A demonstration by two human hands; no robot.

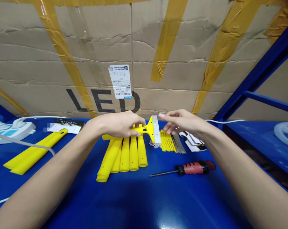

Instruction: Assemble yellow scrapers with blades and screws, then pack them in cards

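Left hand (122,124) holding scraper (150,128), screwdriver (194,168) nearby

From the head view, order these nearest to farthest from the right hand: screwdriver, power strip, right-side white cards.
1. White cards, just below the right hand
2. Screwdriver, lower in the picture
3. Power strip, at the far left

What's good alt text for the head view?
A person's left hand holds a yellow scraper with a metal blade over a blue table; the right hand is close to the blade. On the table lie yellow tubular handles and a red-and-black screwdriver, with a cardboard box marked LED behind.
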